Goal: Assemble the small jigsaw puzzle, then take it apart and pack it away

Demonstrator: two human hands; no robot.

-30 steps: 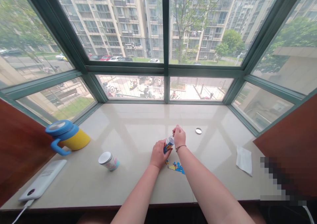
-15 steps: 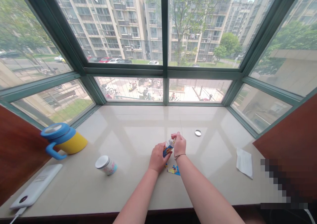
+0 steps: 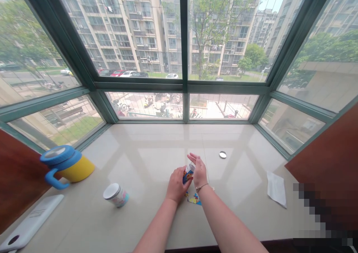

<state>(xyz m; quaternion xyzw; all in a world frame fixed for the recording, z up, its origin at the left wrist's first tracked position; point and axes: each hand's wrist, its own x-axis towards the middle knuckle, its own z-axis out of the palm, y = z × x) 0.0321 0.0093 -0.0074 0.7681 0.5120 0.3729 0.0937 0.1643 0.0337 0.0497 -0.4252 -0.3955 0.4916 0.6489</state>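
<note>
My left hand [image 3: 176, 184] is wrapped round a small can [image 3: 188, 173] with a blue, orange and white printed side, its shiny rim facing up. Close against the can's right side is my right hand [image 3: 199, 173], fingers stretched out past the rim and holding nothing that I can see. Part of the can's mouth is hidden by it. A flat, brightly coloured printed piece [image 3: 195, 199] lies below the hands, partly covered by my right wrist. A small pale bit shows just right of that wrist. Farther back rests a round silver lid [image 3: 222, 155].
On the left stand a yellow and blue jug [image 3: 79, 169] and a white-lidded jar [image 3: 119, 197]. A long white device [image 3: 36, 221] lies near the front left. A white paper packet [image 3: 276, 189] is on the right of the pale sill [image 3: 151, 223]. Green-framed windows enclose the back.
My right hand's fingers, curled at the can's mouth before, are now straightened. A pale bit now shows beside my right wrist. The view has tilted slightly up.
</note>
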